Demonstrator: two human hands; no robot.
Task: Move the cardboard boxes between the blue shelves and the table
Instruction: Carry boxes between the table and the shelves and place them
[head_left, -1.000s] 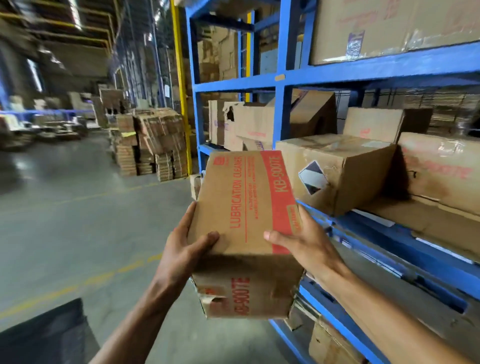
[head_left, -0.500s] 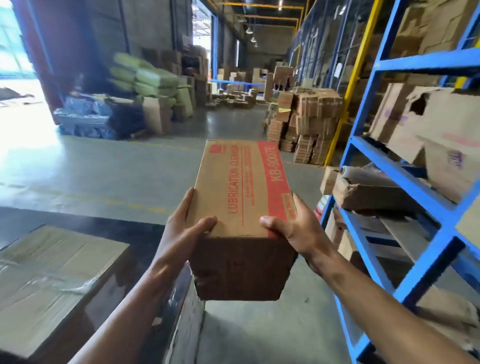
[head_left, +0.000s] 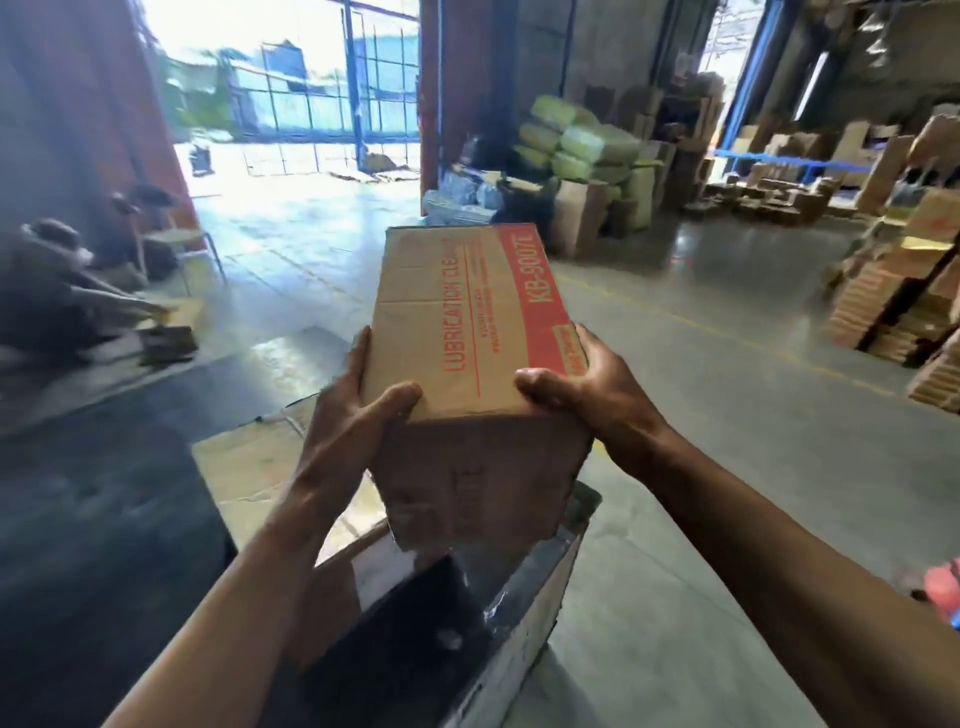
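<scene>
A brown cardboard box (head_left: 467, 322) with red "LUBRICATION CLEANER" and "KB-9007E" print is held up in front of me, above the dark table (head_left: 104, 519). My left hand (head_left: 348, 410) grips its near left corner, thumb on top. My right hand (head_left: 587, 384) grips the near right corner, thumb on top. A second cardboard box (head_left: 249, 462) lies flat on the table, just below and left of the held one. The blue shelves are out of view.
The table's right edge (head_left: 540, 597) runs beside open concrete floor (head_left: 727, 415). Stacks of flattened cartons (head_left: 893, 306) stand at the right. Green sacks and boxes (head_left: 582, 150) sit beyond, by an open doorway (head_left: 291, 88). A chair and clutter (head_left: 93, 291) are at the left.
My view has swung left, away from the blue shelves and over the table. The held box has travelled with both hands to above the table and the box lying there.
</scene>
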